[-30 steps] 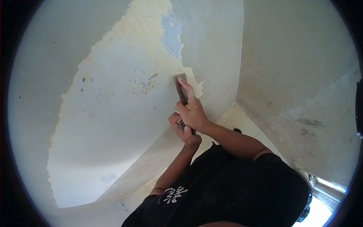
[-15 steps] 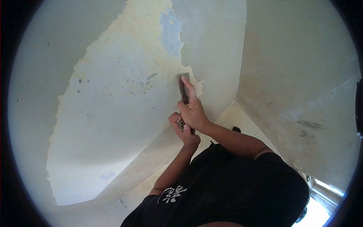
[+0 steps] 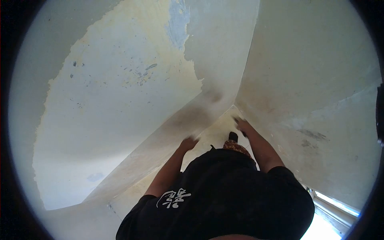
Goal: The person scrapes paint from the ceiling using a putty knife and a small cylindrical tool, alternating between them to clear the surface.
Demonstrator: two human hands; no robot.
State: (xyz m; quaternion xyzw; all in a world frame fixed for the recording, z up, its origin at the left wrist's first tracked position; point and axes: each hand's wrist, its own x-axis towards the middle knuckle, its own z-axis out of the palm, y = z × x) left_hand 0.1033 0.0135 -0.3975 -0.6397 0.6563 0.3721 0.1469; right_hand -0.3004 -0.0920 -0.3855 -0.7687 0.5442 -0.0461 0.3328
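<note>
My right hand (image 3: 242,125) is down by the corner where two walls meet the floor. It is smeared by motion, but closed around a scraper (image 3: 235,118), whose dark parts show at both sides of the fist. My left hand (image 3: 189,144) hangs lower at the left, in front of the foot of the wall and apart from the scraper. Its fingers are blurred, and I cannot make out anything in them. Beyond both hands is the wall's large pale patch (image 3: 116,104), with ragged edges and dark specks where the grey coating is gone.
Grey coating (image 3: 220,44) remains between the patch and the corner. The right wall (image 3: 312,60) carries dark scuffs. A dark shoe (image 3: 233,136) stands on the pale floor (image 3: 214,134) below me. A bright window opening (image 3: 328,224) lies at the lower right.
Both hands have come off the wall and dropped toward the floor. My left hand has let go of the scraper and the hands have parted. The view has shifted slightly.
</note>
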